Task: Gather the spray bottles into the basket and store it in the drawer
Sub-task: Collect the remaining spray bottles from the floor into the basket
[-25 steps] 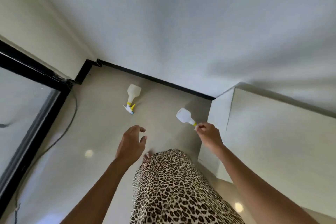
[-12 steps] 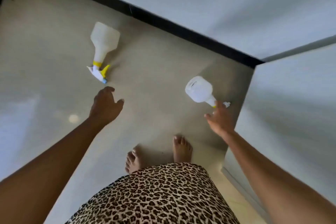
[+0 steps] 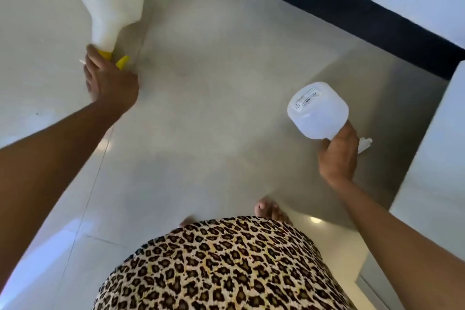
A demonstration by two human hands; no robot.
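Note:
A white spray bottle with a yellow trigger [image 3: 110, 0] lies on the pale floor at the upper left. My left hand [image 3: 110, 83] is closed around its neck and sprayer head. A second, translucent white spray bottle [image 3: 317, 111] is held off the floor at the right, its labelled base facing me. My right hand [image 3: 338, 156] grips its neck, and the white nozzle pokes out past my fingers. No basket or drawer is in view.
A black skirting strip [image 3: 352, 17] runs along the far wall at the upper right. A white cabinet or wall corner [image 3: 432, 153] stands close on the right. My bare feet [image 3: 271, 211] and leopard-print skirt [image 3: 221, 267] fill the bottom centre.
I have bent lower toward the floor. My left hand reached forward and closed on the yellow-trigger bottle's neck. The right hand kept hold of its bottle.

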